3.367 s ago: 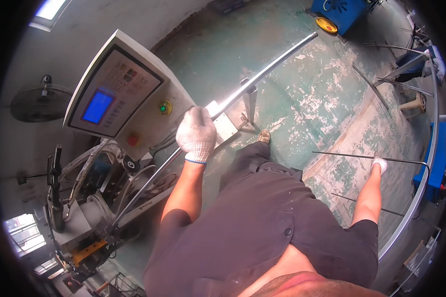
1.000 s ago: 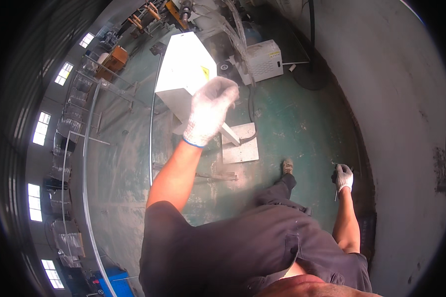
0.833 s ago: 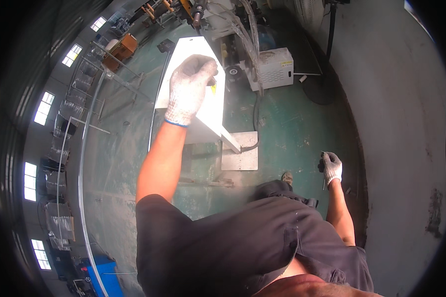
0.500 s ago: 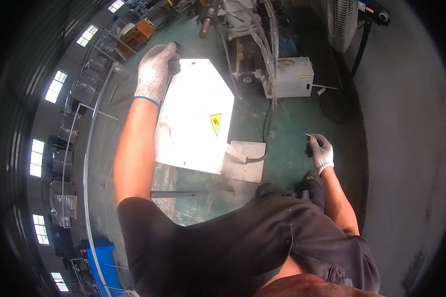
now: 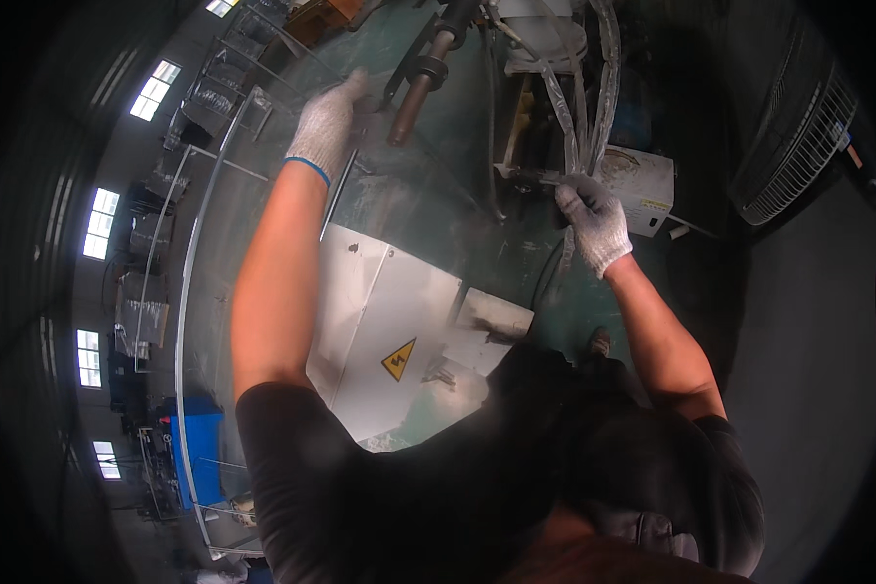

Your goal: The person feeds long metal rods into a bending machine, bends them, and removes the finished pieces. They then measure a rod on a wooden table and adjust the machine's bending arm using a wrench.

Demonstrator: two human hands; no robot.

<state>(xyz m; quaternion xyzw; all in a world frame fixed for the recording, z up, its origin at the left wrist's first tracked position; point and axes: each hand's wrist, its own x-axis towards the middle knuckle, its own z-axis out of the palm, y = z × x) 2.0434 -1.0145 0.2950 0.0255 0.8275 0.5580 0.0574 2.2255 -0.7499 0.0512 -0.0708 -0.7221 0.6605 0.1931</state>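
Observation:
My left hand (image 5: 327,122), in a pale knit glove with a blue cuff, is raised at the upper left with its fingers curled. What it grips is hidden behind the fingers. Just right of it, a brown metal rod (image 5: 417,104) with a dark collar slants downward. My right hand (image 5: 594,222), gloved in white and grey, is closed in front of the hoses, thumb and fingers together. From its fingertips a thin greyish piece (image 5: 535,177) points left; its kind is unclear. Below my left hand stands a white metal cabinet (image 5: 399,302) with a yellow electrical warning triangle.
Clear hoses (image 5: 605,78) hang beside a white box unit (image 5: 642,185) on the green floor. A black fan (image 5: 798,136) stands at the right. Along the left run a metal rail (image 5: 181,321) and a blue cabinet (image 5: 200,453).
My right hand has risen from low on the right up to the hoses. The view has shifted, so the white cabinet now appears lower. My left hand stays raised, slightly farther right.

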